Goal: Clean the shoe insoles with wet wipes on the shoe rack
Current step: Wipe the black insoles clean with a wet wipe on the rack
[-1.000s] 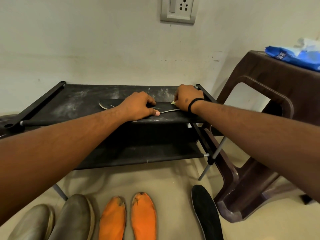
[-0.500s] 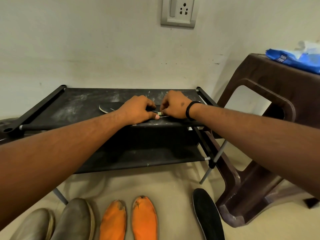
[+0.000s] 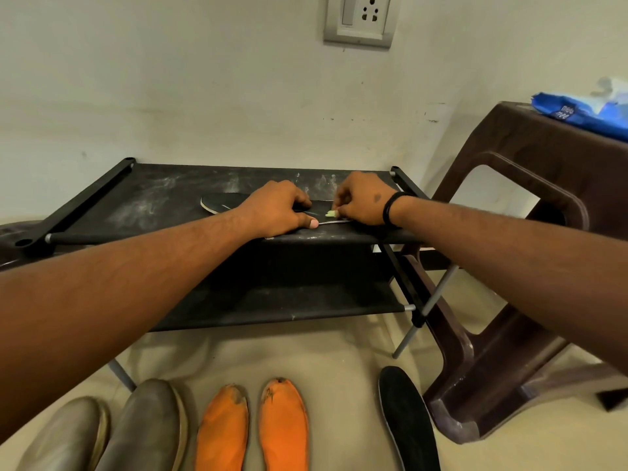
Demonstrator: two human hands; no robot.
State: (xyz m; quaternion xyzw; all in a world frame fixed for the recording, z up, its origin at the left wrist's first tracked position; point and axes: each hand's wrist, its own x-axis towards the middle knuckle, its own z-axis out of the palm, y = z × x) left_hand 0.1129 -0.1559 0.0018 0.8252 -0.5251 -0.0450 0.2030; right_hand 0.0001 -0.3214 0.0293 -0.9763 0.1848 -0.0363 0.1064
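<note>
Two hands are working on the top shelf of the black shoe rack (image 3: 142,195), which is standing against a pale wall. A black insole (image 3: 222,202) with a light edge is lying lengthwise on that dusty shelf, its free end pointing left. The left hand (image 3: 277,212) is lying on the insole's middle, fingers curled down over it and thumb stretched flat along the near edge, pinning it to the shelf. The right hand (image 3: 365,200), a black band at its wrist, is sitting just right of the left, fingers bunched tight and pinching a small pale greenish wad, the wet wipe (image 3: 330,214), against the insole's right part. Whether the wad is pressing hard or only touching, cannot tell.

On the floor in front of the rack: a second black insole (image 3: 406,419) lying alone at the right, two orange insoles (image 3: 253,428) side by side with worn, darkened toes, and two grey-brown insoles (image 3: 112,433) at the left, partly under the left forearm. A brown plastic stool (image 3: 530,171) is standing right of the rack, and a blue wipes pack (image 3: 577,115) is lying on its top. A switch-and-socket plate (image 3: 360,20) is showing on the wall above.
</note>
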